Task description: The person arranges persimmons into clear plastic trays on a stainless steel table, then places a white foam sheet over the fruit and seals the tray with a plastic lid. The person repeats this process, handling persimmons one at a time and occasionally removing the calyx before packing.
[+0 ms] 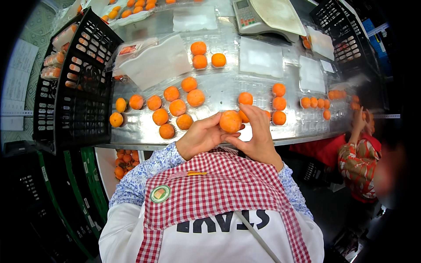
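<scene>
An orange persimmon sits in the fingers of my left hand, just over the table's near edge. Thumb on its left side and fingertips curled below it, the left hand holds the fruit. Close on its right is my right hand, thumb and fingers spread apart around that side; whether they touch the fruit is hard to see. Past the right fingers, a clear plastic tray holds persimmons, some partly hidden by the hand. To the left, more persimmons sit in rows in clear trays.
A metal table carries white pads and a scale. Black crates flank it left and right. Below left stands a white box of darker persimmons. Another person's hands handle fruit at the right.
</scene>
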The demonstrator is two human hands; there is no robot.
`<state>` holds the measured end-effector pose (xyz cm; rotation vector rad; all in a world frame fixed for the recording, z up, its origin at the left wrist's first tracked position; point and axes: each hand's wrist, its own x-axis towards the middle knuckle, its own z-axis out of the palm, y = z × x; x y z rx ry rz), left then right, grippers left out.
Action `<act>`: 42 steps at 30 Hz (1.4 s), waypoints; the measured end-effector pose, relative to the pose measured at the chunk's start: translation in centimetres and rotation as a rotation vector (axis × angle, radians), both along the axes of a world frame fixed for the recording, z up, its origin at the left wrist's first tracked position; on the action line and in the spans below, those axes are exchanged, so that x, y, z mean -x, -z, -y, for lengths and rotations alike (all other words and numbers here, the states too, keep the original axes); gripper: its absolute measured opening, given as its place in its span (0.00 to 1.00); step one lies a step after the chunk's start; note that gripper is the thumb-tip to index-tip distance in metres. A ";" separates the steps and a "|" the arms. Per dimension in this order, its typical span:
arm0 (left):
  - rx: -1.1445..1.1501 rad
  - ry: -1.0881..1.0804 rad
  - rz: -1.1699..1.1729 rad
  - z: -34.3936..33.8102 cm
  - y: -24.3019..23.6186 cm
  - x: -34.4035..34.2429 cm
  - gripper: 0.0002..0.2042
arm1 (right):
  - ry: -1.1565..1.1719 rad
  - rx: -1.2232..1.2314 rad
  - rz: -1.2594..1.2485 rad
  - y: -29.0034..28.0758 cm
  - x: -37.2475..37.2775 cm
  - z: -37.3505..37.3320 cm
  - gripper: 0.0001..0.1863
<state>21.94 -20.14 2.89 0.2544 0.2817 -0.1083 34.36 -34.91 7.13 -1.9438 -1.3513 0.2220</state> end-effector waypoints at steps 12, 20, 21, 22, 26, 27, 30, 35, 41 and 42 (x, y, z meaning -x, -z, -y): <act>-0.034 0.039 -0.056 2.3 2.2 -0.8 0.24 | -0.098 0.149 -0.044 2.8 -2.4 1.2 0.34; -0.074 0.000 -0.107 2.9 2.5 -0.1 0.25 | -0.166 0.137 -0.031 4.2 -2.5 1.3 0.33; -0.084 0.012 -0.126 3.0 2.2 -0.2 0.25 | -0.166 0.137 -0.037 4.2 -2.8 1.4 0.32; -0.136 0.011 -0.167 2.9 1.8 0.0 0.25 | -0.179 0.092 -0.049 4.1 -2.5 1.1 0.31; -0.371 -0.077 -0.297 2.9 1.3 1.2 0.24 | -0.160 0.105 0.009 2.9 -5.1 1.9 0.29; -0.395 -0.097 -0.283 2.3 1.3 1.6 0.24 | -0.125 0.097 0.015 3.2 -6.2 2.2 0.29; -0.458 -0.169 -0.270 1.3 0.3 2.5 0.22 | -0.032 0.156 0.092 4.5 -10.3 3.4 0.29; -0.500 -0.224 -0.290 0.7 0.0 3.7 0.21 | 0.031 0.320 0.204 6.1 -14.4 3.3 0.30; -0.502 -0.245 -0.285 0.7 0.2 3.8 0.18 | 0.004 0.453 0.169 6.8 -14.6 1.7 0.28; -0.501 -0.253 -0.287 0.7 0.2 3.9 0.17 | -0.001 0.463 0.177 6.9 -14.5 1.6 0.28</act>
